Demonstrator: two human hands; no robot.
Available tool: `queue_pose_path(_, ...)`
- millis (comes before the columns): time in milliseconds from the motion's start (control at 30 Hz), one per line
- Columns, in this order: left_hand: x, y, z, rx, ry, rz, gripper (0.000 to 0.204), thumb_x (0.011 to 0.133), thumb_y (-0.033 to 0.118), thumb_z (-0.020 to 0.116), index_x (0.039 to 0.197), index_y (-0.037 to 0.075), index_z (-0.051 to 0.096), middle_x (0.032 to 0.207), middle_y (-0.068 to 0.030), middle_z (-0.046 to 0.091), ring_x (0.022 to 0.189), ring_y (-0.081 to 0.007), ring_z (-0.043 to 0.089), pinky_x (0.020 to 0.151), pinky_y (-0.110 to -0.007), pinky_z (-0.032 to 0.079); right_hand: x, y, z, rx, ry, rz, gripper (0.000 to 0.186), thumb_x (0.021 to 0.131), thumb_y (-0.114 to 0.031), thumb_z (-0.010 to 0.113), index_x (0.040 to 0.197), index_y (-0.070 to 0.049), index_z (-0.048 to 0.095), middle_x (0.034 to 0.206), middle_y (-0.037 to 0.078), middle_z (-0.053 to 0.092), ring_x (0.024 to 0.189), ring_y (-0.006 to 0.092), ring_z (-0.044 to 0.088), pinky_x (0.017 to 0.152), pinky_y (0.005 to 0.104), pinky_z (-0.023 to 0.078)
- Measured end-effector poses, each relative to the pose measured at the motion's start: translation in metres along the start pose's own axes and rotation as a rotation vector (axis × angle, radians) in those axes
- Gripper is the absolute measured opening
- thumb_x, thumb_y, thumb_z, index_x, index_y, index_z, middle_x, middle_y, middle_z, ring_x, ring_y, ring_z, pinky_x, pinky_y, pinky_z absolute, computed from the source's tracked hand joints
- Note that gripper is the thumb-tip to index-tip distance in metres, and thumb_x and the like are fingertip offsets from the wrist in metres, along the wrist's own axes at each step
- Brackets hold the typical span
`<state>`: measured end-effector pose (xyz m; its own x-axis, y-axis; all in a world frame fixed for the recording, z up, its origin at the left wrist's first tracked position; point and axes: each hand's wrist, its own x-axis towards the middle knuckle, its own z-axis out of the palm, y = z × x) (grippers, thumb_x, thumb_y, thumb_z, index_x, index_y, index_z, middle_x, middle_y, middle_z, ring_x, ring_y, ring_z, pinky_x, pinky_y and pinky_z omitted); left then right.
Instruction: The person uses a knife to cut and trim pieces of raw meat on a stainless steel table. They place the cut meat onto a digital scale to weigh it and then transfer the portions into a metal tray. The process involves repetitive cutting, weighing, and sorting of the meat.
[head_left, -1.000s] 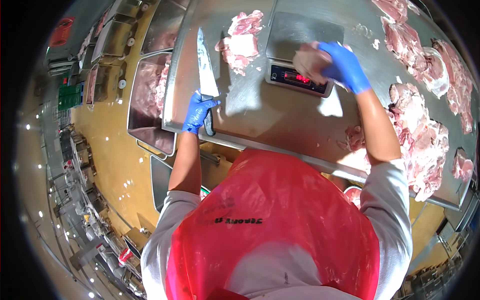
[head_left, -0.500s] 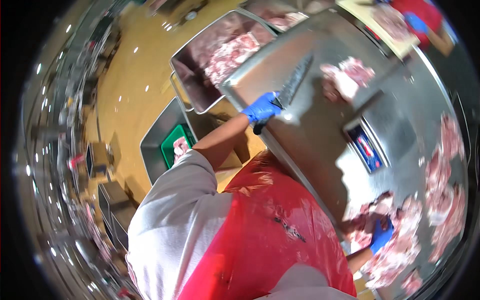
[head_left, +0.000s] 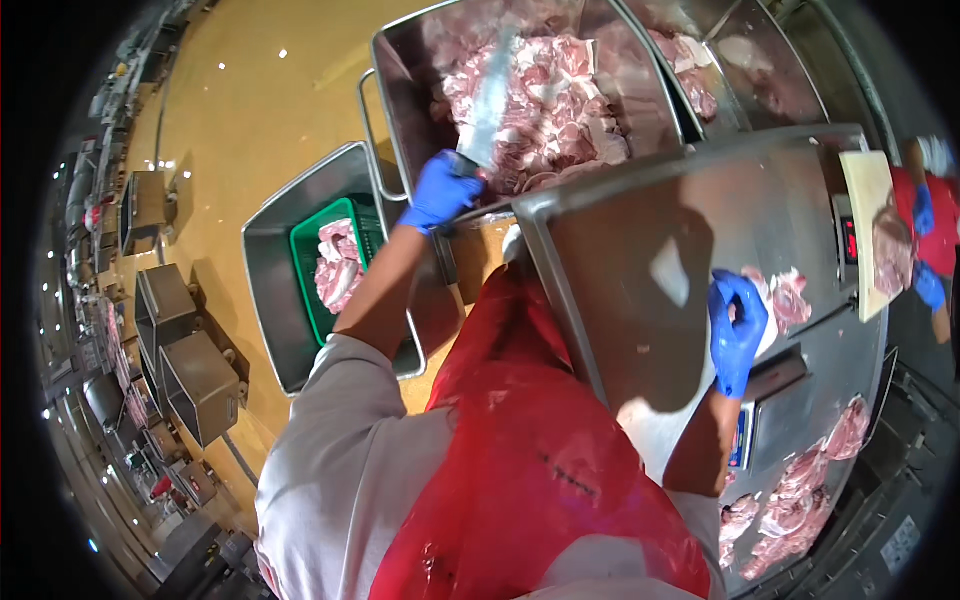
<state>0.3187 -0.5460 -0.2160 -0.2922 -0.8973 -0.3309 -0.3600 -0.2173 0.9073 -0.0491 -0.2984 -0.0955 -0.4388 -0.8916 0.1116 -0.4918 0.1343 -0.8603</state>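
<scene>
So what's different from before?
The view has turned left. The left hand swung the knife from over the table to over the meat bin. The right hand, which held a chunk over the scale, has let it go and looks empty beside some meat. Still the same: the knife's in the left hand, the green crate in its tub.

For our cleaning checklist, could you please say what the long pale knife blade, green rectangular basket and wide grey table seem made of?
Long pale knife blade: probably steel, silvery grey; blur hides its finish.
Green rectangular basket: likely plastic, fairly matte, evenly coloured.
Wide grey table: apparently satin stainless steel, softly reflecting light.
</scene>
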Motion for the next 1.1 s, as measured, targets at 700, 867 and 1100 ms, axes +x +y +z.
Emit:
queue_pose_path(700,0.295,-0.128,-0.191,0.248,0.058,-0.079,0.059,0.072,0.006,0.062,0.131,0.000,0.053,0.118,-0.0094,0.061,0.103,-0.0174,0.056,0.092,-0.031,0.045,0.324,0.404,0.573,-0.394,-1.299,0.025,0.055,0.079,-0.026,0.065,0.129,-0.008,0.057,0.131,0.020,0.058,0.124,0.0341,0.053,0.105,0.0410,0.042)
queue_pose_path(867,0.310,-0.123,-0.184,0.240,0.107,-0.008,0.056,0.071,0.009,0.062,0.126,0.001,0.056,0.121,-0.0131,0.059,0.113,-0.0242,0.054,0.101,-0.037,0.040,0.300,0.392,0.684,-0.640,-1.190,-0.299,0.065,0.072,-0.026,0.069,0.134,-0.012,0.051,0.139,0.020,0.050,0.130,0.0351,0.046,0.110,0.0426,0.036)
queue_pose_path(1100,0.321,-0.117,-0.176,0.315,0.193,-0.066,0.051,0.070,0.001,0.059,0.121,0.002,0.060,0.119,-0.0108,0.061,0.108,-0.0210,0.055,0.097,-0.033,0.041,0.296,0.393,0.679,-0.815,-1.375,-0.089,0.058,0.070,-0.028,0.073,0.124,-0.016,0.058,0.115,0.017,0.066,0.109,0.0350,0.063,0.095,0.0448,0.049)
